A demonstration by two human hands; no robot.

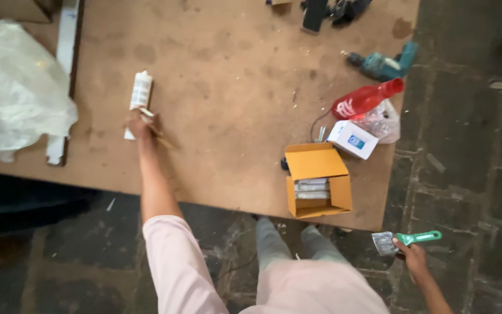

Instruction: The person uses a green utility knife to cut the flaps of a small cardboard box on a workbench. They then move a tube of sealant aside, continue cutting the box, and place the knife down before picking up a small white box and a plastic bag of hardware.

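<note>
While the person stands at the near edge of the board table, the left hand reaches out across it and touches the lower end of a white sealant tube, which lies flat on the board, nozzle pointing away. That hand seems to pinch a thin wooden stick between its fingers, though blur hides the exact grip. Low at the side, off the table, the right hand is curled tight round the green handle of a scraper, its metal blade pointing inward.

Judged from this, the step in hand is taking up the tube; the next move would call for the left fingers to wrap its body without dropping the stick.

Farther right, well apart from the tube, an open cardboard box holds more tubes, with a small white box, a red bottle and a teal drill beyond. 1 crumpled plastic sheet lies at the left.
</note>
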